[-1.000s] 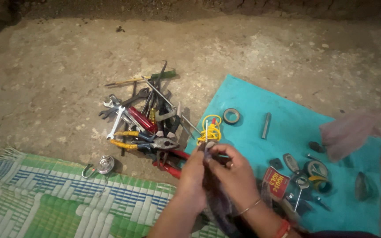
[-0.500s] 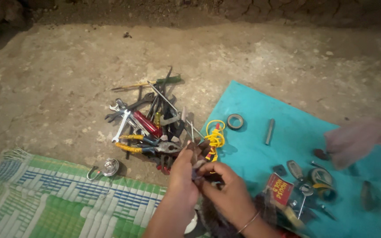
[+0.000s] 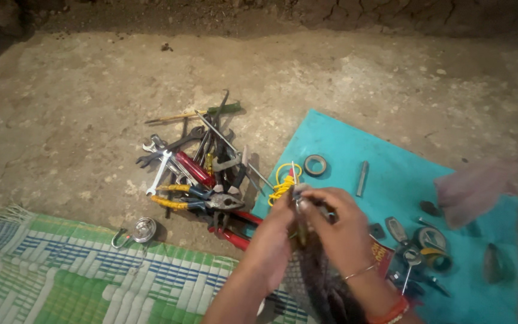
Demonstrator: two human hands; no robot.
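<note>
From the head view, the left hand (image 3: 274, 237) and the right hand (image 3: 343, 231) met above the near edge of the teal cloth (image 3: 343, 144) spread on the dirt floor (image 3: 91, 108). Between them they pinched a thin metal pin (image 3: 295, 180), the fingers of both hands clenched around its lower part along with a dark mesh fabric (image 3: 313, 282) that hung down toward the person. The pin stood close to upright, its long axis running from the fingers up and slightly away, its free tip pointing toward the yellow wire coil (image 3: 284, 183) just behind it.

A slip seemed the likeliest trouble: the pin was slim and gripped low, so a loosened pinch could have dropped it among the tool pile (image 3: 202, 165) on the left, where it would be hard to find. Its tip could also have snagged the mesh or caught the coil.

A tape roll (image 3: 315, 164) and a short metal rod (image 3: 362, 178) lay farther out on the cloth; a woven mat (image 3: 79, 276) covered the near left.
</note>
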